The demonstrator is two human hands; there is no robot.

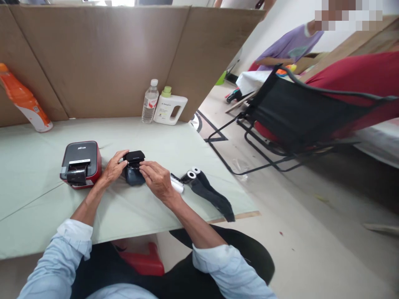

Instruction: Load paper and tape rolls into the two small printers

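Pale green cloth covers the table (131,220), a brown cardboard screen (124,62) standing along its back; a red-and-black printer (82,153) sits toward the left; right of it, the left hand (115,167) grips the left side of a small dark device (135,177); the right hand (156,178) has its fingertips drawn together at the device's right side, whether holding anything I cannot tell; the device rests between the hands, lid raised.

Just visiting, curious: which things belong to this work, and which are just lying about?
Apparently in use:
dark device, lid raised, touched by left hand and right hand

Apparently lying about:
red-and-black machine
orange bottle
clear bottle
white jug
rolls, perhaps
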